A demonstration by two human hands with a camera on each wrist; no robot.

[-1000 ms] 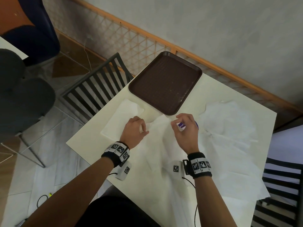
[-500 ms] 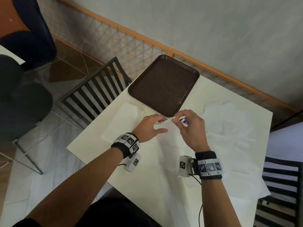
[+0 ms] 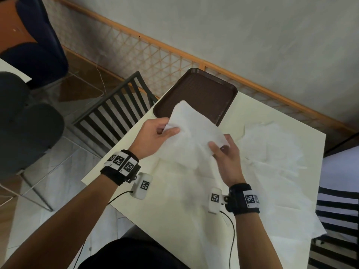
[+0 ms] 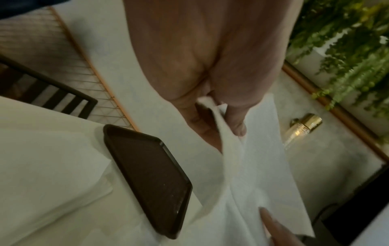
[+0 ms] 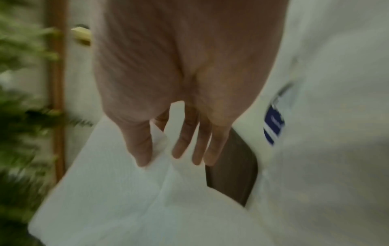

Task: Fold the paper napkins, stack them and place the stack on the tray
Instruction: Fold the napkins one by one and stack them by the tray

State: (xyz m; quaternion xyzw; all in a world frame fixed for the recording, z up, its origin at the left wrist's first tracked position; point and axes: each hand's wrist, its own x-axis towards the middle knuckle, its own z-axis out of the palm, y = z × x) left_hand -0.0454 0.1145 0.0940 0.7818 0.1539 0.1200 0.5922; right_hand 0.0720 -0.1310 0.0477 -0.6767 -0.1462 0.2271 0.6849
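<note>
A white paper napkin (image 3: pixel 192 131) hangs unfolded in the air just in front of the brown tray (image 3: pixel 204 90). My left hand (image 3: pixel 171 129) pinches its left edge between thumb and fingers (image 4: pixel 235 126). My right hand (image 3: pixel 217 150) pinches its right edge with thumb and forefinger, while the other fingers (image 5: pixel 202 146) stay straight. The tray (image 4: pixel 147 174) lies bare at the table's far corner. A folded napkin (image 4: pixel 52 166) lies flat left of the tray. More loose napkins (image 3: pixel 272 152) cover the table's right side.
A black slatted chair (image 3: pixel 116 113) stands left of the table and another (image 3: pixel 338 210) at the right edge. A wooden lattice rail (image 3: pixel 174 55) runs along the wall behind the tray. A blue-and-white label (image 5: pixel 273 123) shows among the napkins.
Both hands were low over the napkins on the table. They have since taken one napkin by its edges and lifted it up in front of the tray.
</note>
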